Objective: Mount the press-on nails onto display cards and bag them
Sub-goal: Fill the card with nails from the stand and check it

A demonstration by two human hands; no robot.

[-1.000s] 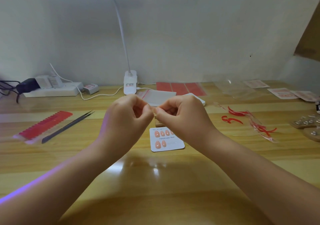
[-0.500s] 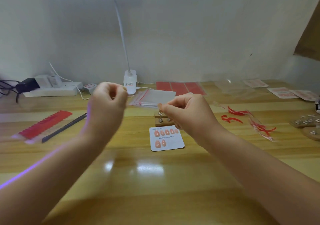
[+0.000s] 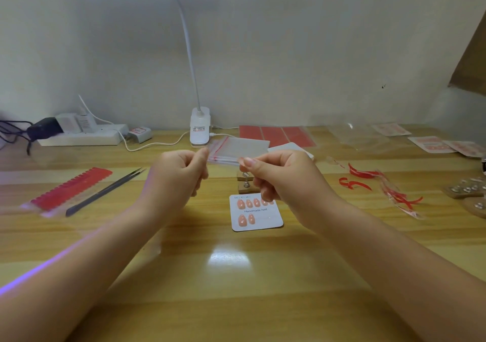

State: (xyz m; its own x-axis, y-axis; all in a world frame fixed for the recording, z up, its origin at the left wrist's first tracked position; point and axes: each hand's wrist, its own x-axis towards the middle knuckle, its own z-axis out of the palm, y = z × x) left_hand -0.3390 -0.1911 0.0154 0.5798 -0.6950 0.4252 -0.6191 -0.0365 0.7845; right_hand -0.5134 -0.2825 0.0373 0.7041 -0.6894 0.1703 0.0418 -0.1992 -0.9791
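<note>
Both hands are up over the desk: the left hand (image 3: pixel 178 173) with fingers curled and thumb raised, the right hand (image 3: pixel 276 176) pinching, though what either one grips I cannot tell. Just below the right hand lies the display card (image 3: pixel 256 214), seven pink nails (image 3: pixel 246 205) already on it, the lower row plainly short. A wooden stand (image 3: pixel 247 184) sits behind it, zip bags (image 3: pixel 238 149) beyond. Mounting looks over halfway; bagging hasn't begun.
</note>
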